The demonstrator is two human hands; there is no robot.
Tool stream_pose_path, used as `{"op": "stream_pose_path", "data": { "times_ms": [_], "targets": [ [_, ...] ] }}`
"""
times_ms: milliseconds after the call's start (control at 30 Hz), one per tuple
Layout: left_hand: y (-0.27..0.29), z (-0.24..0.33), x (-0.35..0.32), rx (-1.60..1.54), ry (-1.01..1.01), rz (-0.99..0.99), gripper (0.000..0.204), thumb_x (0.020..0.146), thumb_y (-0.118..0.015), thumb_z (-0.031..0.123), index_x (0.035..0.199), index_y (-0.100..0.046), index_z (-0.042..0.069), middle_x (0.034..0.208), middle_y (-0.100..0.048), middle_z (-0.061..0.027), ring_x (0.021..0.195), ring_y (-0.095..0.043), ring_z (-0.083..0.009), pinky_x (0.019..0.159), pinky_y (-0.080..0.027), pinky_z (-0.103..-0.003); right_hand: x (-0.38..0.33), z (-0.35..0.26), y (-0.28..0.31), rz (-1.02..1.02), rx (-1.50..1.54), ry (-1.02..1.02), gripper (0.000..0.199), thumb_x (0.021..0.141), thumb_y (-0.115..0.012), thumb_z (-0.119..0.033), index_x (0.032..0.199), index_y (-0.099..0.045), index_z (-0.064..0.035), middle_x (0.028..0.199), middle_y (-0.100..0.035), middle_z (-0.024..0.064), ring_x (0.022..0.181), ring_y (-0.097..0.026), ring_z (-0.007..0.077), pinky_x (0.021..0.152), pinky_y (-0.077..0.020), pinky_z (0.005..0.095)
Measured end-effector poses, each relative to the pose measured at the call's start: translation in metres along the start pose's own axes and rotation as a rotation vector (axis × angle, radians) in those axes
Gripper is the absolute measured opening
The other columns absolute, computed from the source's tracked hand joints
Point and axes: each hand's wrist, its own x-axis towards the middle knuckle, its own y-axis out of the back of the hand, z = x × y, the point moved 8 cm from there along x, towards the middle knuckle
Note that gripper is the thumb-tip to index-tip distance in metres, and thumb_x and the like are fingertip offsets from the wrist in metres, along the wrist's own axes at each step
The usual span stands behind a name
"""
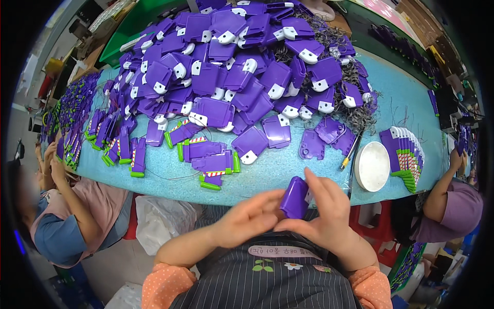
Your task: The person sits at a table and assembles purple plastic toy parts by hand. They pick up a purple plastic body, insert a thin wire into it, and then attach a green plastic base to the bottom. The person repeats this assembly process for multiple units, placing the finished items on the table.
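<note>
In front of my apron, both hands hold a purple plastic panel (295, 199), tilted on edge, with a bit of white at its right side. My left hand (252, 212) has its fingertips against the panel's left side. My right hand (328, 208) curves round the right side, thumb below and fingers above. Just beyond lie loose purple half-shells (312, 144) and a purple panel with a white corner (250, 144). To the left of these are purple wing pieces with red-striped strips and green tips (215, 162).
A big heap of purple-and-white panels (221, 56) covers the table's far side, with tangled dark wires (355, 77) at its right. A white round dish (372, 166), a yellow-tipped cable (345, 162) and fanned wing pieces (404, 154) sit right. Co-workers (85, 211) sit on both sides.
</note>
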Motion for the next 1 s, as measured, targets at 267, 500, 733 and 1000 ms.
{"op": "stream_pose_path", "data": {
  "times_ms": [267,500,733,1000],
  "targets": [
    [0.008,-0.003,-0.018,0.223,0.029,-0.02,0.049,0.094,-0.04,0.002,0.14,-0.023,-0.004,0.116,-0.056,-0.0129,0.105,-0.053,-0.0129,0.09,-0.041,-0.026,-0.004,-0.008,-0.031,-0.12,0.146,-0.066,0.079,0.058,-0.085,-0.028,0.119,-0.047,0.0063,0.097,-0.053,0.0162,0.076,-0.057,0.0264,0.061,-0.0488,0.034],
    [0.02,0.006,-0.025,0.865,0.164,0.182,0.041,0.09,-0.047,0.002,0.129,-0.036,-0.001,0.1,-0.062,-0.0116,0.085,-0.065,-0.0188,0.073,-0.052,-0.03,-0.023,-0.016,-0.049,0.02,0.032,-0.011,0.083,0.056,-0.085,-0.015,0.123,-0.04,0.0051,0.111,-0.047,0.0224,0.097,-0.052,0.0348,0.077,-0.0473,0.0403],
    [0.085,0.027,-0.074,0.15,-0.245,0.651,0.025,0.094,-0.045,0.011,0.116,-0.041,-0.002,0.105,-0.061,-0.0192,0.085,-0.066,-0.0247,0.072,-0.055,-0.031,0.029,-0.019,-0.038,-0.091,-0.138,0.024,0.078,0.062,-0.077,-0.009,0.129,-0.038,0.0033,0.121,-0.047,0.0226,0.104,-0.051,0.0332,0.087,-0.0404,0.039],
    [0.09,0.023,-0.082,0.17,-0.281,0.677,0.029,0.097,-0.041,0.019,0.117,-0.041,-0.002,0.114,-0.057,-0.0191,0.098,-0.061,-0.0259,0.087,-0.048,-0.037,0.072,-0.054,-0.118,-0.331,-0.492,0.436,0.045,0.063,-0.064,-0.007,0.107,-0.056,-0.0005,0.11,-0.058,0.0113,0.087,-0.055,0.0248,0.075,-0.0444,0.0377]
  ]
}}
